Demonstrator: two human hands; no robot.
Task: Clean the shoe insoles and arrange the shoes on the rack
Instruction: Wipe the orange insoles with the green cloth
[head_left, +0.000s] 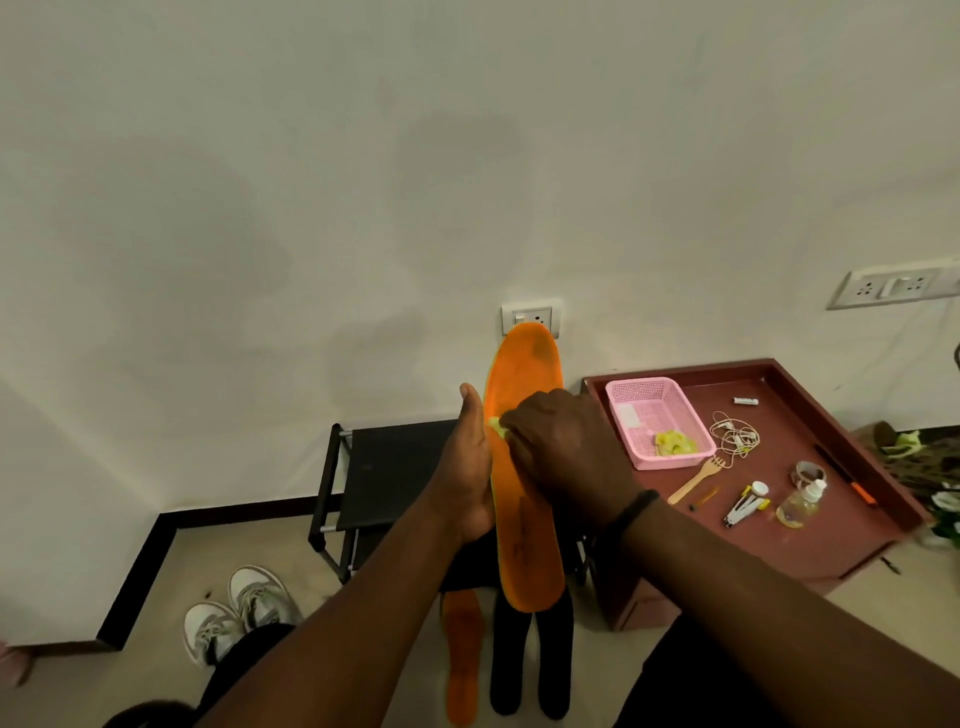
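- So, closest in: both forearms come up from the bottom edge, and there's a black band (631, 512) on the right wrist.
- Left hand (467, 467) is wrapped around the left edge of the orange insole (524, 519), thumb sticking up, holding it upright and roughly vertical, heel end down.
- Right hand (566, 447) is closed on a small yellow-green cloth (496, 427) and pressing it against the insole face, right beside the left thumb. Only a scrap of the cloth peeks out past the fingers.
- Below the held insole, on the floor, a second orange insole (461, 660) lies flat, with a pair of black shoes (530, 660) just to its right.
- Down and well to the left of the grip, a pair of grey-white sneakers (239, 613) sits on the floor side by side.
- Directly behind the hands is the black shoe rack (384, 478); the top shelf looks bare where I can see it.
- Right of the grip is a dark red table (831, 415) with a raised rim. On it: a pink basket (657, 421) with another yellow-green cloth inside, a tangle of white earphones (735, 434), a wooden fork (696, 480), a small clear bottle (802, 501), plus some small bits I can't make out.
- Farthest back, a wall socket (530, 316) sits just above the insole's toe tip, and a wider switch plate (891, 287) is off to the right.
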